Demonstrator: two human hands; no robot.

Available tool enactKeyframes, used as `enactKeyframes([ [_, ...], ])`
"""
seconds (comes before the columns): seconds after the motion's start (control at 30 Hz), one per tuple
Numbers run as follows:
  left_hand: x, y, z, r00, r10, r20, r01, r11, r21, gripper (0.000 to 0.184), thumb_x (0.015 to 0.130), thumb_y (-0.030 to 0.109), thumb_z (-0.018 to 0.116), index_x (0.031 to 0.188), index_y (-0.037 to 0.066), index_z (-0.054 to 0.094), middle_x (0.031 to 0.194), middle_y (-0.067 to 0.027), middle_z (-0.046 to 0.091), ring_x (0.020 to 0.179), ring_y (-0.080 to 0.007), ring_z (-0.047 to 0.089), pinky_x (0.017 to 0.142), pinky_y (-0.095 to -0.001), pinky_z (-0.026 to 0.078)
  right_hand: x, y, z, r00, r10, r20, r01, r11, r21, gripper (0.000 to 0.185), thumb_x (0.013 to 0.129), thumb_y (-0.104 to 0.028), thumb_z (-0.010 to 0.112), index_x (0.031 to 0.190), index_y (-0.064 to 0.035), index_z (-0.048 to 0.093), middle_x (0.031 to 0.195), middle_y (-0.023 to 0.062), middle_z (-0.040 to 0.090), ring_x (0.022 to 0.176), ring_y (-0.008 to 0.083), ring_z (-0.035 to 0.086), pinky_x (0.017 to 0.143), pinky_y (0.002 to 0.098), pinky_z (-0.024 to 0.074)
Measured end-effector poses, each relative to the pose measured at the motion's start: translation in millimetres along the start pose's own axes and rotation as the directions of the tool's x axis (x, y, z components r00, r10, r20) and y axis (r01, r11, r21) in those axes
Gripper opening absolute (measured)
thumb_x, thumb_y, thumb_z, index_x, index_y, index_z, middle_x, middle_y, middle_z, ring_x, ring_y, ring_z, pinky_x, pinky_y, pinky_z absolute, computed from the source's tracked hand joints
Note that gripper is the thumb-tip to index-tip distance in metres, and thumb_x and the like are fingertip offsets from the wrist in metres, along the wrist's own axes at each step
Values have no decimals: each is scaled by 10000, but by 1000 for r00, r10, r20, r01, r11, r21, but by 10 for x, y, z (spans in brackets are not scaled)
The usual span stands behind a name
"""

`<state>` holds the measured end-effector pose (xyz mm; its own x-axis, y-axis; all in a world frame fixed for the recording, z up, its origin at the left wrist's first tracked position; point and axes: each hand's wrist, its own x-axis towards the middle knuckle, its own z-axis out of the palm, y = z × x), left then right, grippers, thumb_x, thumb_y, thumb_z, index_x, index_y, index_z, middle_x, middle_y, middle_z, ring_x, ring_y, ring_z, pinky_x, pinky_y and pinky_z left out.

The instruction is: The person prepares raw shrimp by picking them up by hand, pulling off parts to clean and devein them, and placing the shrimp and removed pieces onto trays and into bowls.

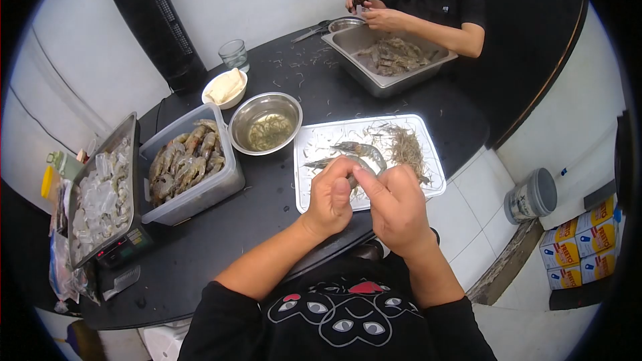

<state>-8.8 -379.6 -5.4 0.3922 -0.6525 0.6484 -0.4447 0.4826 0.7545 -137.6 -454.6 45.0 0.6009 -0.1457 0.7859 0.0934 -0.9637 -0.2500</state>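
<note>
Left hand [332, 195] and right hand [399, 210] have fingers curled in, tips nearly meeting; can't tell if they're clamped on anything. Gray shrimp [369, 150] sits on the white tray [304, 188] just past them. Boxes [580, 244] seem to read "FRIETO". Forearms angle inward.

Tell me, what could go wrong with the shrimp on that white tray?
The white tray seems to reach the edge of the table, so a bump from the left hand or right hand might tip it. The shrimp lie near a loose pile of trimmings, so they could get mixed up. The metal bowl beside the tray has liquid in it and might spill if knocked.
</note>
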Motion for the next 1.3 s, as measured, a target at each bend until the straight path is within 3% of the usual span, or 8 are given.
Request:
enactKeyframes([
  [0.07,-15,-11,7,999,-35,2,35,999,2,528,990,460,317,948,-12,552,802,-137,538,696,-239,523,641,-320,424,-8,36,39,998,-56,-15,55,997,-56,379,747,-19,541,1116,31,611,716,74,390,620,238,412,555,340,370],
  [0.27,-27,31,59,994,-110,-7,110,994,-15,492,1000,436,322,998,-5,539,775,-115,537,687,-201,520,638,-309,429,-5,83,117,992,-63,-107,49,991,-124,349,720,10,558,1061,23,633,717,72,404,629,238,422,555,343,372],
  [0.47,-41,63,80,965,-260,25,261,953,-155,528,996,483,293,1029,11,526,699,-18,485,595,-79,436,543,-232,368,12,94,150,967,169,-188,-147,981,128,277,760,100,591,1000,-18,666,713,71,454,619,194,453,537,291,355],
  [0.6,-40,56,87,963,-267,46,270,928,-256,567,987,517,263,1031,12,516,696,10,470,590,-48,403,517,-204,323,-11,104,157,951,240,-197,-201,959,201,332,722,103,581,1005,-46,668,715,79,440,635,226,455,560,323,371],
  [0.8,-29,47,35,979,-205,5,204,972,-118,597,994,506,224,963,2,541,710,-15,493,606,-80,429,538,-241,341,3,73,30,977,190,-92,-171,967,189,311,731,94,594,1012,-23,657,718,85,455,645,231,472,572,331,389],
  [0.9,-15,-12,7,981,-192,39,193,980,-53,694,937,636,180,993,22,499,759,-6,494,606,-41,403,519,-184,293,20,9,-57,988,155,-27,-148,974,170,323,718,88,598,1021,-12,647,725,92,454,654,247,473,581,347,397],
  [1.1,49,44,-10,999,-34,3,33,990,140,670,977,549,157,922,-9,524,775,-63,513,689,-133,459,609,-271,371,32,-49,-129,996,78,46,-83,989,120,344,680,77,583,1015,18,631,744,106,440,685,274,471,605,366,406],
  [1.3,85,104,-38,1000,-5,11,3,974,228,551,1007,380,192,892,-27,547,757,-124,515,684,-226,504,633,-311,405,40,-70,-144,997,64,50,-68,994,83,331,676,72,578,1001,31,629,747,108,436,689,273,469,610,365,409],
])
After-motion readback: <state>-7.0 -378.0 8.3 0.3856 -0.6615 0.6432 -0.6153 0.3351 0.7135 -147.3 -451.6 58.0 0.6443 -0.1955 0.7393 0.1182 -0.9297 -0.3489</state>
